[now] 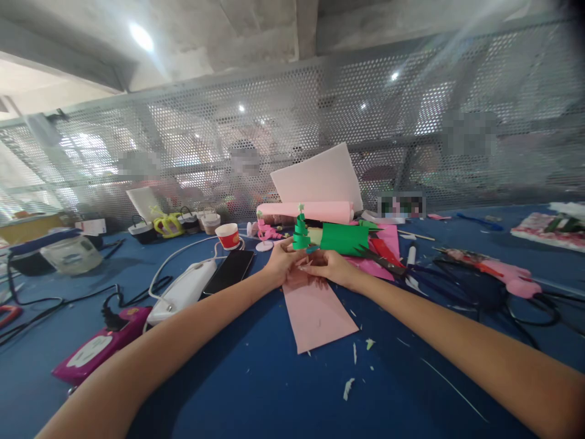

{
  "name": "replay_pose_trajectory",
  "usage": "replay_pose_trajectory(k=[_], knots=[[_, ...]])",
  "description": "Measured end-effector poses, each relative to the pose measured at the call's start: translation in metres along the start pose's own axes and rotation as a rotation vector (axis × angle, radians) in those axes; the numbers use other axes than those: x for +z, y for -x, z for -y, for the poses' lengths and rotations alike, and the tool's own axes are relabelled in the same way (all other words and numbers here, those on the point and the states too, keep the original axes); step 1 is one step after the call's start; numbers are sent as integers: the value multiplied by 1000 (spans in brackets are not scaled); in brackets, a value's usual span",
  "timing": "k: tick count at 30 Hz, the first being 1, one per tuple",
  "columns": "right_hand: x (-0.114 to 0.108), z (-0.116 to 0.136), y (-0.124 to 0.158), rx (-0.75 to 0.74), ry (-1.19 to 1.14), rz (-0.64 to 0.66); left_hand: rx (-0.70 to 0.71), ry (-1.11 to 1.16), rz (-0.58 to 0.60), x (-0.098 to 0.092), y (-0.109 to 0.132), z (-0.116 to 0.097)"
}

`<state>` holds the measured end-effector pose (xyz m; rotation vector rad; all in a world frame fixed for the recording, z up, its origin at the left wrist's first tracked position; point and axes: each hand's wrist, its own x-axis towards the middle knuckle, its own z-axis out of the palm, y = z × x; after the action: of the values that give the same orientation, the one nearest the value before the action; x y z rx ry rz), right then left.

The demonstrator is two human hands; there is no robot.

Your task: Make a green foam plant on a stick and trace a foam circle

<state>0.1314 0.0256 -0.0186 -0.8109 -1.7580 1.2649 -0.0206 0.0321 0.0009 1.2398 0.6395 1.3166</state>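
A small green paper tree (300, 233), cut in spiral tiers with a pale star on top, stands upright at the fingers of my left hand (282, 263), which are closed about its base. My right hand (334, 268) comes in from the other side, thumb and fingers pinched close to the same base; whatever lies between them is too small to make out. Under both hands a pale pink paper sheet (317, 314) lies on the blue table. Just behind, a pink paper tree (262, 230) stands on a round white base.
Green paper (345, 238), scissors (384, 262) and a pink glue gun (516, 280) lie to the right. On the left are a black phone (228, 272), a white power strip (183, 289), a purple box (103, 344) and a red paper cup (227, 236). A pink roll (306, 211) lies behind.
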Motion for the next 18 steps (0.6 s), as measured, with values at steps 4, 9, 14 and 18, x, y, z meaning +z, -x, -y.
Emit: replay_pose_trajectory(k=[4,9,14,18], knots=[[0,2,1,5,-8,-5,1,-8,-13,1,0,0],[-1,-2,-1,4,-11,-16,-4,-14,5,-2,0,2],[-1,-7,-3,-6,-19,-25,-9,-13,36,-2,0,2],[0,-11,-5,-13,-38,-29,-26,-8,90,-2,1,1]])
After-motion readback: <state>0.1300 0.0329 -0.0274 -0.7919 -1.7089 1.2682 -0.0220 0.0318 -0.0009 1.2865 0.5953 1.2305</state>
